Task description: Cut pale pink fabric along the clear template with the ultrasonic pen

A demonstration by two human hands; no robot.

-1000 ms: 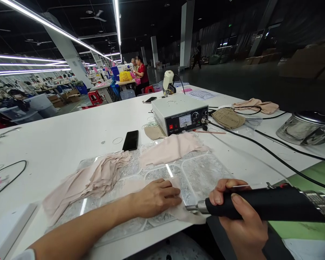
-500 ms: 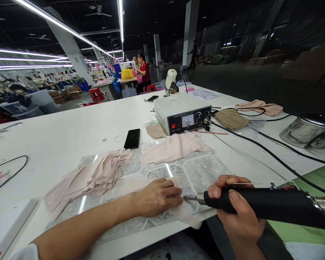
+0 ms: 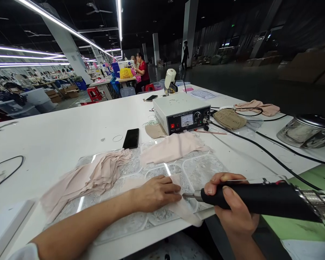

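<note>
My left hand [image 3: 158, 193] lies over a pale pink piece of thin fabric [image 3: 184, 213], its fingers flat and pressing it against a clear-covered patterned mat [image 3: 202, 168]. One end of the fabric droops over the table's front edge. My right hand [image 3: 234, 202] is wrapped around the black handle of a handheld ultrasonic welder [image 3: 260, 198], thumb on top. The welder's narrow metal tip points left and sits right by my left fingertips, at the fabric; whether it touches is unclear. A fanned stack of pink fabric pieces [image 3: 99, 171] lies left, and another pink piece [image 3: 173, 147] lies beyond my left hand.
Behind the mat stands a control box [image 3: 188, 121] with a dial and a black cable [image 3: 249, 144]. A phone [image 3: 131, 138] lies left of it. At right are brown pattern pieces [image 3: 230, 119] and a glass pot [image 3: 306, 133]. People sit at sewing machines farther back.
The welder has shifted slightly left along with the whole view, its tip still by my left fingers. My left hand keeps its place on the fabric. A distant standing person has changed posture.
</note>
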